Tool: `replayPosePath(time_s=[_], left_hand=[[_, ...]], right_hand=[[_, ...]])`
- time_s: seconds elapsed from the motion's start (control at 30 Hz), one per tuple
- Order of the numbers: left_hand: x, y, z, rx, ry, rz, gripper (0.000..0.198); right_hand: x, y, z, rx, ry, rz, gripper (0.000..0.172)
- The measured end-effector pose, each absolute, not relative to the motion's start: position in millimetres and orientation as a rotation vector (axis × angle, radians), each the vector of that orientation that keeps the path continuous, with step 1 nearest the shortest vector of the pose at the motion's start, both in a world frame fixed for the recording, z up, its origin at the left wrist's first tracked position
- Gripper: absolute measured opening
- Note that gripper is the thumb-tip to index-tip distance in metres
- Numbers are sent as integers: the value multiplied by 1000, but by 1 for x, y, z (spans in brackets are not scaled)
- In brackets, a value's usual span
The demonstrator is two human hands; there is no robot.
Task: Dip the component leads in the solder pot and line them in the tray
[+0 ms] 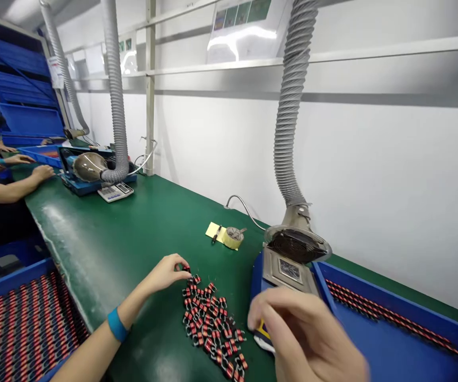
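Right hand (308, 334) was closest to the camera, fingers curled in and thumb up by the index; honestly couldn't tell if it held anything. Left arm (94, 350) slanted in, blue wristband (118, 324) on. The red-and-black components (209, 318) lay in a loose pile on the green bench (149, 228), and the left hand (171, 272) was at its far end, thumb and index curved round one piece, grip unclear.

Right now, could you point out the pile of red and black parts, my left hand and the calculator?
Pile of red and black parts (209, 320): head view, middle of the heap.
Left hand (167, 272): head view, back of the hand.
Calculator (113, 193): head view, on its keypad.
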State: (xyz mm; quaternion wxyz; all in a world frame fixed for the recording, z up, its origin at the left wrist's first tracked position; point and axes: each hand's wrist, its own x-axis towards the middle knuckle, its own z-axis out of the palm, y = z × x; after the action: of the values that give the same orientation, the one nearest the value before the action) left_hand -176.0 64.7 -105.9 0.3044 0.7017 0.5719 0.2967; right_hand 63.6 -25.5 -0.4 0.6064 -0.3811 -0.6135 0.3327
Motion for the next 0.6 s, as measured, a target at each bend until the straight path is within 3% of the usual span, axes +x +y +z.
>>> replayPosePath(time_s=[0.13,0.27,0.4,0.53,0.6], left_hand=[[-137,33,-42,1865,1199,1001,15],[-97,18,-6,1858,970,1097,18],[-63,27,-2,1623,761,1176,26],[-29,37,-13,1297,668,1268,12],[-13,39,-20,1139,677,1381,14]], right_hand=[[56,5,-25,-976,-1461,1050,25],[66,9,-43,-727,-1258,1298,18],[83,9,-46,-653,-947,1323,21],[90,13,-49,-658,-819,1248,20],[89,13,-48,-685,-785,1218,22]])
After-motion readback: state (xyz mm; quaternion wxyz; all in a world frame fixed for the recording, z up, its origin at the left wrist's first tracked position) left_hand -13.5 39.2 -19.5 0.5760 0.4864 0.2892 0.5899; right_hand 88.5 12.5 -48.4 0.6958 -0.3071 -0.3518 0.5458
